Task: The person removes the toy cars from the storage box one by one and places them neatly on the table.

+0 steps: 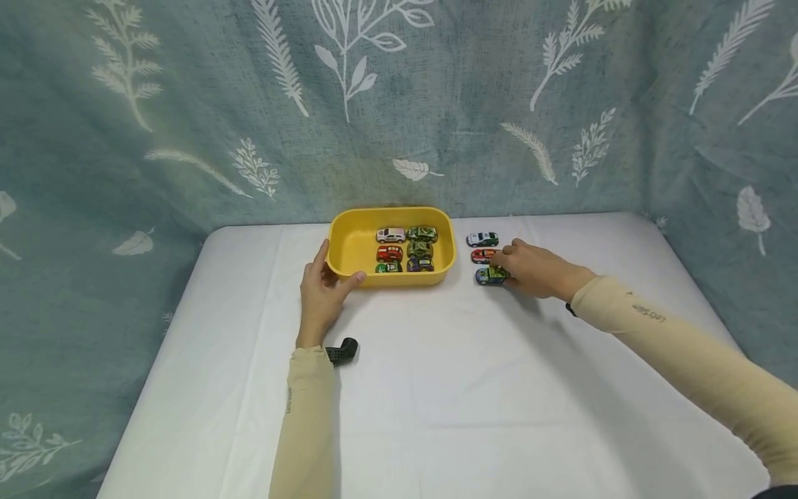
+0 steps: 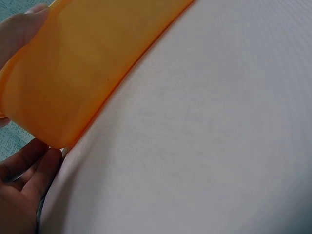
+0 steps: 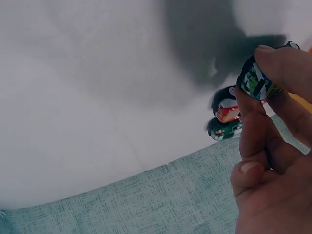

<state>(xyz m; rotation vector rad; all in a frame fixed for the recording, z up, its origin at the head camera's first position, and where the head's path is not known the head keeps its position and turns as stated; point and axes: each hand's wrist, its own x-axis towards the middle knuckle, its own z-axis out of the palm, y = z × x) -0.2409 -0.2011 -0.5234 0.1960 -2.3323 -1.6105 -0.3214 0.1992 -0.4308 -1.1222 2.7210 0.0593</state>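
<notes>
My right hand [image 1: 533, 269] pinches a green and blue toy car [image 1: 491, 276] between thumb and fingers, to the right of the yellow tray [image 1: 349, 280]. In the right wrist view this toy car [image 3: 255, 82] appears tilted in the grip. Just behind it are an orange-red toy car [image 1: 483, 256], partly covered by the fingers, and a white and green toy car [image 1: 483, 240]. My left hand [image 1: 323, 296] grips the tray's near left corner, thumb along the front wall and fingers at the left side. Inside the tray, several toy cars sit in two columns toward the right.
A white cloth [image 1: 411, 388] covers the table. Behind the tray hangs a green leaf-patterned curtain [image 1: 474, 159], close to the table's back edge. A black wrist camera [image 1: 344, 351] sticks out beside the left wrist, above the cloth.
</notes>
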